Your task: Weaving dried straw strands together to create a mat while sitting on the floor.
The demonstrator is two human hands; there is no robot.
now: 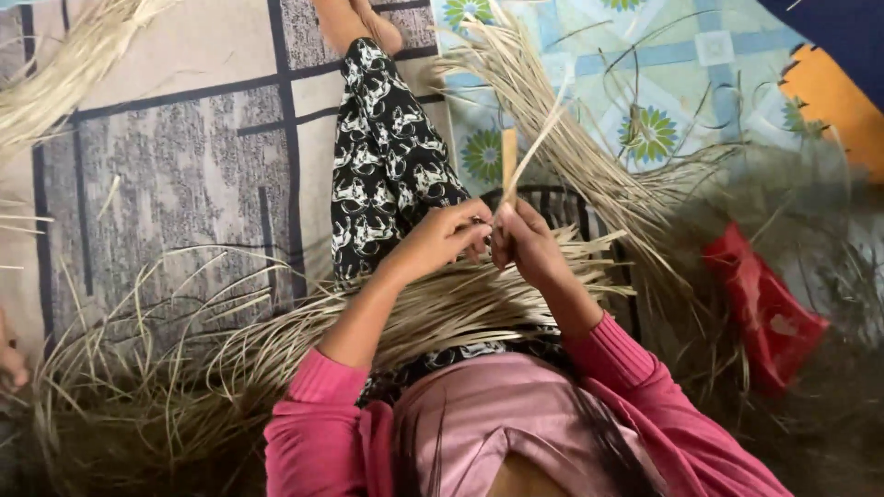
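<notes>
We sit on a floor covered with patterned mats (184,156), dried straw (138,387) heaped across our lap. Our left hand (447,235) and right hand (525,241) meet, both pinching a pale straw strip (509,161) that rises upright from our fingertips. A red bag (764,308) lies to the right.

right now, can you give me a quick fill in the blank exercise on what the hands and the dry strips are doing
1. Both hands pinch a pale ____ strip that stands upright.
2. The left hand and right hand meet above the ____ leg of patterned trousers.
3. A heap of strips lies on the grey mat; a ____ bag lies to the right.

Missing words: flat; outstretched; red
</notes>
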